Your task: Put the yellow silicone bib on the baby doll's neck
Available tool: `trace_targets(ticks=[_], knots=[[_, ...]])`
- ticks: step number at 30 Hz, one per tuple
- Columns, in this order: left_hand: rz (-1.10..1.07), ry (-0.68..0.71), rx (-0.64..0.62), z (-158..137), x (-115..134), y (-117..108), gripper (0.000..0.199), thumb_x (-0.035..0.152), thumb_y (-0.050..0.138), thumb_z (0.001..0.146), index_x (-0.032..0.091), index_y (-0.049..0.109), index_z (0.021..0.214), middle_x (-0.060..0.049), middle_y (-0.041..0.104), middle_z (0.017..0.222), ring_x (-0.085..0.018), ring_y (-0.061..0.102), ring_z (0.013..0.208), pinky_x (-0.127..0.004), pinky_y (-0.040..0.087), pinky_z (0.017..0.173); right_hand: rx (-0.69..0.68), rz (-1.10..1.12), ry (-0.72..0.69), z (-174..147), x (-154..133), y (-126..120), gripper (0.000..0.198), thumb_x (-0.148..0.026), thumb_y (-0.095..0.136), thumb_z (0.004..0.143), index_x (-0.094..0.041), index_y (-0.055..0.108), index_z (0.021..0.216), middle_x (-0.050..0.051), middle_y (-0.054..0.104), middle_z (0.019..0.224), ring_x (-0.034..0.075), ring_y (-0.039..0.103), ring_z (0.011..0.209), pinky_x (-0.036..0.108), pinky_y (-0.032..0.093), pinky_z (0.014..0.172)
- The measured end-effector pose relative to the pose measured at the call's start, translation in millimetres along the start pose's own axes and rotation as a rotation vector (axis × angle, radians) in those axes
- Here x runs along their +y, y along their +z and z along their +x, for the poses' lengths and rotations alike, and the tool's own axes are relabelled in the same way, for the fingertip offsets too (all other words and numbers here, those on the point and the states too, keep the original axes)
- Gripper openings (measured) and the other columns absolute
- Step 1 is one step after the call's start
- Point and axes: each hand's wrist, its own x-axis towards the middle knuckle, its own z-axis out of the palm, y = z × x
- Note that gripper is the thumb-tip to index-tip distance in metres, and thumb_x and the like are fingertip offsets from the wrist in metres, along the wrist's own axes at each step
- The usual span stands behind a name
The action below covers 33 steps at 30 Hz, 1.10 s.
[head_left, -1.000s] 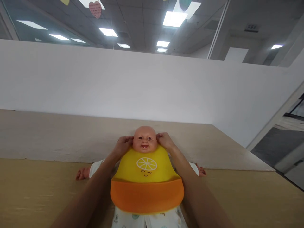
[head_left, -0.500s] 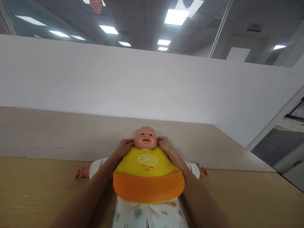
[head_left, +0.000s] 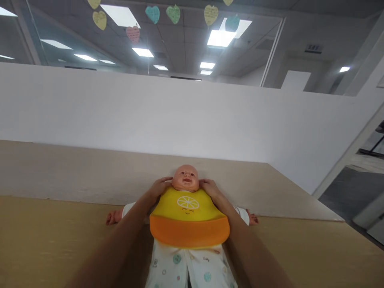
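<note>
A baby doll (head_left: 185,176) lies on its back, arms spread, in white printed clothes (head_left: 192,266). Over its chest is a bib (head_left: 174,206), yellow above with a white lemon slice and a smiling face, and an orange pocket below. At the left side of the doll's neck, my left hand (head_left: 161,187) is closed on the bib's upper edge, its fingertips tucked behind the neck. On the other side my right hand (head_left: 210,187) grips the bib's other upper end. The neck ends of the bib are hidden by the fingers and head.
The doll lies across a tan wooden surface (head_left: 60,240) and a paler strip (head_left: 75,172) behind it. A white wall (head_left: 180,116) rises beyond, with glass above carrying heart-shaped paper notes (head_left: 152,14). A doorway opening (head_left: 345,192) is at the right.
The camera view has tilted up slightly, showing more of the heart notes. Both hands remain at the doll's neck, with the left fingers shifted a little.
</note>
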Motion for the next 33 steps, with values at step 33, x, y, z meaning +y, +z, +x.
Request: trace_targets(ticks=[33], knots=[[-0.305,-0.136,-0.145,-48.7,9.4,-5.7,0.019,0.015,0.07,0.067,0.011,0.068,0.085,-0.01,0.074,0.08,-0.021,0.07,0.067,-0.029,0.056,0.067,-0.194,0.489,0.066,-73.0,-12.7,-16.0,0.037,-0.023,0.078,0.055,-0.018,0.071,0.091,0.004,0.073,0.086,0.019,0.067,0.078,0.028,0.051,0.075]])
